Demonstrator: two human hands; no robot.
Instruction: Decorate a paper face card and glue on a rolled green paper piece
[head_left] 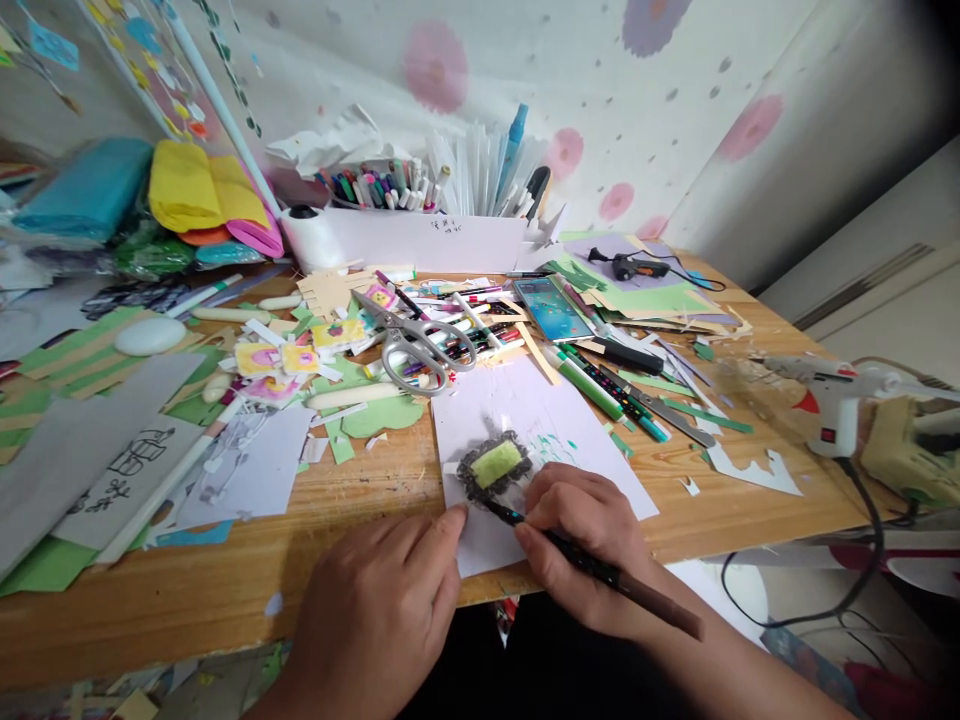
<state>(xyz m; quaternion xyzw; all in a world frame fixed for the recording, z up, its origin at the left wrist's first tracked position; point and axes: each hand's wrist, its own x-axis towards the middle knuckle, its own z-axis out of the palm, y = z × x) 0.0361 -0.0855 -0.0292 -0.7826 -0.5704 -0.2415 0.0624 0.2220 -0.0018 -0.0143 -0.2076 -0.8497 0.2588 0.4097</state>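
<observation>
My right hand (581,535) is closed around a dark marker pen (611,572). Its tip meets the lower edge of a small paper piece (493,465), which has a yellow-green middle and a scribbled black border. This piece lies on a white sheet of paper (592,455) bearing green pen marks. On the left side of the sheet, my left hand (382,590) rests with curled fingers, a fingertip touching down close to the small piece. Whatever may be under those fingers is hidden. Grey-handled scissors (420,345) lie just beyond the sheet.
Loose markers, a phone (553,308) and a utility knife (667,408) lie beyond the sheet. A white glue gun (832,400) stands at the right, its cord hanging off the table. Coloured paper scraps (375,400) cover the left. A pen box (420,240) stands behind.
</observation>
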